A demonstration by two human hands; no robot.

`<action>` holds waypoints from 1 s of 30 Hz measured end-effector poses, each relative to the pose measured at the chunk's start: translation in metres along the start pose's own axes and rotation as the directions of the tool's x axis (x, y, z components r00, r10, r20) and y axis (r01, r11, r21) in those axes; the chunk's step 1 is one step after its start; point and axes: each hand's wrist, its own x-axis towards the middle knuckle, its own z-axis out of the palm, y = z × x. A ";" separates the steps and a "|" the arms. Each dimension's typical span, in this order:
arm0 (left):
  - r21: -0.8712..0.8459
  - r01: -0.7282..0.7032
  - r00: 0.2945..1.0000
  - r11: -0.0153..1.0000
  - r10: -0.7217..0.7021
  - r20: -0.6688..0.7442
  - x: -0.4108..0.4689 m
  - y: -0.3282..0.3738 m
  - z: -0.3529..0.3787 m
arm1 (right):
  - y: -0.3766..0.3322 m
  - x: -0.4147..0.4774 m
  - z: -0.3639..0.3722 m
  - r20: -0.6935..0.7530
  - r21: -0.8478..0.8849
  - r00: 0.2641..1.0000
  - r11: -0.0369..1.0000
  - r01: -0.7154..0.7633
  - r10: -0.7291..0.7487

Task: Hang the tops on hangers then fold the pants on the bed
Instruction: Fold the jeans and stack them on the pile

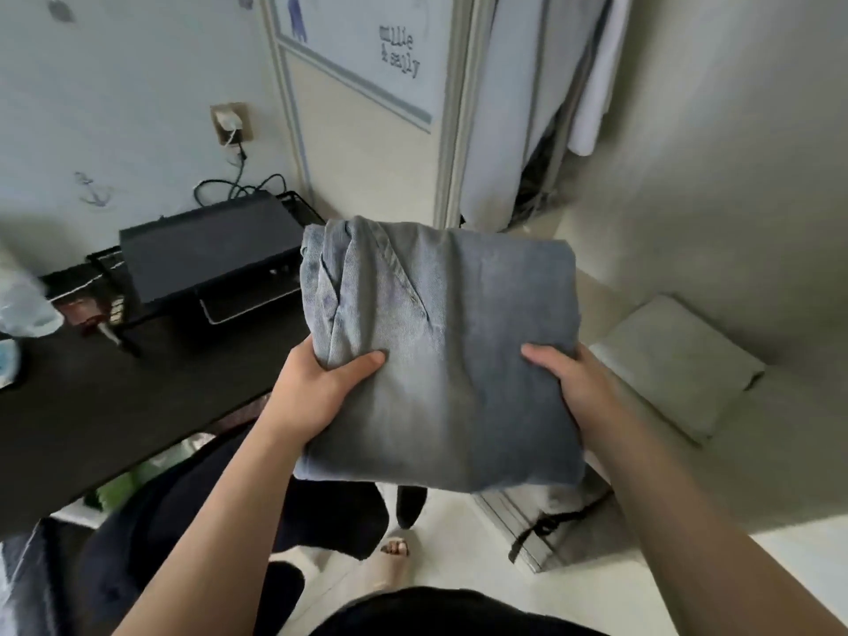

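Observation:
A pair of faded blue jeans [440, 342], folded into a thick square, is held up in the air in the middle of the view. My left hand [321, 383] grips its near left edge, thumb on top and fingers underneath. My right hand [573, 383] grips the near right edge the same way. A pale grey-green folded garment [674, 364] lies flat on the bed [757, 452] at the right. Pale tops [592, 75] hang in the open wardrobe behind the jeans; no hanger shows plainly.
A black desk [114, 406] stands at the left with a black box [206, 250] on a wire rack and cables to a wall socket [231, 123]. A dark chair [183, 521] sits under the desk. My bare foot [390, 562] stands on the pale floor.

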 end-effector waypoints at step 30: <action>0.326 -0.030 0.828 0.945 -0.159 0.538 0.267 -0.009 0.383 | 0.054 0.153 -0.203 -0.815 0.224 0.542 0.974 -0.030 0.204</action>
